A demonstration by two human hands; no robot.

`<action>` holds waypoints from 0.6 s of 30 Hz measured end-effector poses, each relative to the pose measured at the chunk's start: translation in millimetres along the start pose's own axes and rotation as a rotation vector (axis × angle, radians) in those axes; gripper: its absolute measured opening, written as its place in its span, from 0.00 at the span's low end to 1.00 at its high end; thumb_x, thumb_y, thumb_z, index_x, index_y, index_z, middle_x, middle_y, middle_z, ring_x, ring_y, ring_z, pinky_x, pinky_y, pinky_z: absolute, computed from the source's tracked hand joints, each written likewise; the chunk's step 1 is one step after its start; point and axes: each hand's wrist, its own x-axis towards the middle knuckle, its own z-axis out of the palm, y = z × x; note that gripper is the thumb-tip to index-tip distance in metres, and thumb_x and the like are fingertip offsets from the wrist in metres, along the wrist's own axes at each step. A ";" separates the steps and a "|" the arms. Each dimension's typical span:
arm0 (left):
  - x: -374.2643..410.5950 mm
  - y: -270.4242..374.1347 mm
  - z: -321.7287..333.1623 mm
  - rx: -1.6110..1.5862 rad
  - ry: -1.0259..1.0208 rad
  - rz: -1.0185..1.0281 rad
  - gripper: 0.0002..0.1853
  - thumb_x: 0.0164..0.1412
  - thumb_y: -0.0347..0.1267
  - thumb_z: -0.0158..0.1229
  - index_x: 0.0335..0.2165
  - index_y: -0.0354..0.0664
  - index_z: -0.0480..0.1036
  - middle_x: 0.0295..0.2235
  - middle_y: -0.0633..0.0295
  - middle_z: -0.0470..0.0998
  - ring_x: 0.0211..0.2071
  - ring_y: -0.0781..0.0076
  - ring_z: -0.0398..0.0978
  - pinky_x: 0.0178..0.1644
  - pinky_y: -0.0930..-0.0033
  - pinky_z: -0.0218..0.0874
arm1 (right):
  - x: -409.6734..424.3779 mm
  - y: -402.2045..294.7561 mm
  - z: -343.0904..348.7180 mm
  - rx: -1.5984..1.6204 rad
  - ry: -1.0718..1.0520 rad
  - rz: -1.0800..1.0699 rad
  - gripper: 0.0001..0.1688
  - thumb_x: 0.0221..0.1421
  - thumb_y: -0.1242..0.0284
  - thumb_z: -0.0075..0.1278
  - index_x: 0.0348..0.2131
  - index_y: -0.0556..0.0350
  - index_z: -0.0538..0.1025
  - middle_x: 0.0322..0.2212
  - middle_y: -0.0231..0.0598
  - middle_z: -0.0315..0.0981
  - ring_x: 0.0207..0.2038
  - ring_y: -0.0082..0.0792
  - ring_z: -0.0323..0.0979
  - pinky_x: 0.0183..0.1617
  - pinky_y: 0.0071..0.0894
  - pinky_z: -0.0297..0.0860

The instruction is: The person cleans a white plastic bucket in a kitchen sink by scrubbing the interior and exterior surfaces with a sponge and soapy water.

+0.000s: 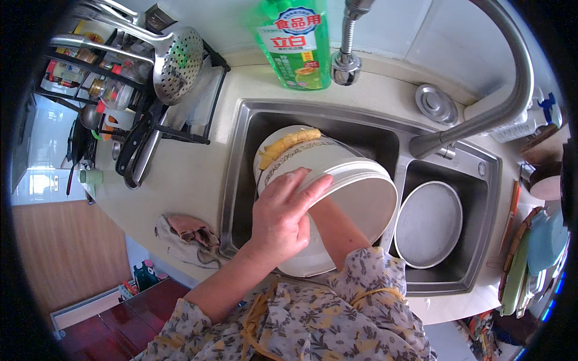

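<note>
A white plastic bucket lies tilted in the left basin of the steel double sink, its mouth towards me and to the right. Yellow wrapping shows along the far side of the bucket, on its handle. My left hand grips the rim, thumb and fingers over the edge. My right forearm reaches inside the mouth, and the hand itself is hidden in the bucket. A round white-rimmed lid or shallow pan leans in the right basin.
Behind the sink stand a green dish soap bottle and a curved faucet. A metal lid lies near it. A black rack with knives and a skimmer is at left; a cloth lies by the left basin. Cutting boards stand at right.
</note>
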 end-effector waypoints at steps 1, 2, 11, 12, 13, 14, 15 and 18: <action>-0.8 -0.1 0.7 -0.009 0.008 0.002 0.37 0.37 0.13 0.45 0.49 0.46 0.75 0.45 0.47 0.72 0.46 0.47 0.73 0.50 0.57 0.66 | -0.6 1.6 -1.1 0.004 0.009 -0.006 0.16 0.59 0.66 0.44 0.44 0.53 0.73 0.42 0.48 0.71 0.48 0.49 0.69 0.51 0.44 0.66; -1.0 -1.2 0.3 0.014 0.022 0.014 0.37 0.36 0.13 0.47 0.49 0.47 0.74 0.44 0.49 0.72 0.44 0.49 0.73 0.48 0.57 0.67 | -1.1 2.1 -0.8 0.012 0.016 -0.016 0.15 0.59 0.66 0.44 0.44 0.53 0.73 0.42 0.48 0.71 0.48 0.49 0.69 0.52 0.44 0.66; 2.8 -2.5 2.1 0.035 0.061 0.056 0.35 0.37 0.14 0.50 0.48 0.48 0.75 0.41 0.52 0.73 0.41 0.53 0.74 0.44 0.58 0.69 | 7.5 -17.1 13.7 0.163 0.086 -0.120 0.15 0.59 0.65 0.45 0.43 0.51 0.70 0.41 0.47 0.68 0.49 0.47 0.66 0.54 0.44 0.62; 3.3 0.4 1.6 0.041 0.057 0.050 0.35 0.38 0.14 0.49 0.48 0.47 0.75 0.41 0.52 0.73 0.41 0.52 0.74 0.45 0.59 0.69 | 10.3 -19.8 15.7 0.194 0.072 -0.085 0.14 0.59 0.65 0.44 0.42 0.51 0.69 0.40 0.46 0.67 0.48 0.47 0.65 0.53 0.45 0.62; 3.5 1.5 1.8 0.035 0.059 0.047 0.35 0.38 0.13 0.49 0.48 0.47 0.75 0.42 0.52 0.73 0.41 0.52 0.74 0.45 0.59 0.69 | 12.7 -21.5 16.5 0.226 0.057 -0.049 0.13 0.60 0.66 0.44 0.42 0.50 0.69 0.40 0.45 0.66 0.48 0.46 0.65 0.52 0.45 0.62; 3.8 2.3 2.1 0.029 0.061 0.044 0.35 0.38 0.13 0.49 0.48 0.47 0.75 0.42 0.52 0.73 0.42 0.52 0.75 0.45 0.59 0.69 | 13.9 -20.9 14.8 0.257 0.043 -0.014 0.12 0.60 0.66 0.43 0.41 0.50 0.68 0.39 0.44 0.66 0.47 0.45 0.64 0.51 0.45 0.62; 2.5 0.6 1.7 0.028 0.061 0.031 0.35 0.38 0.13 0.49 0.48 0.47 0.75 0.42 0.52 0.73 0.42 0.52 0.75 0.46 0.59 0.69 | 14.2 -26.7 10.3 0.280 0.065 -0.004 0.11 0.60 0.66 0.43 0.41 0.50 0.68 0.39 0.44 0.65 0.47 0.45 0.64 0.50 0.44 0.62; 0.6 -3.5 1.6 0.037 0.066 0.035 0.36 0.37 0.13 0.49 0.48 0.47 0.75 0.42 0.52 0.73 0.42 0.52 0.75 0.46 0.59 0.69 | 15.2 -37.7 -5.3 0.296 0.102 0.006 0.12 0.60 0.66 0.44 0.41 0.50 0.68 0.39 0.44 0.66 0.47 0.45 0.65 0.50 0.44 0.62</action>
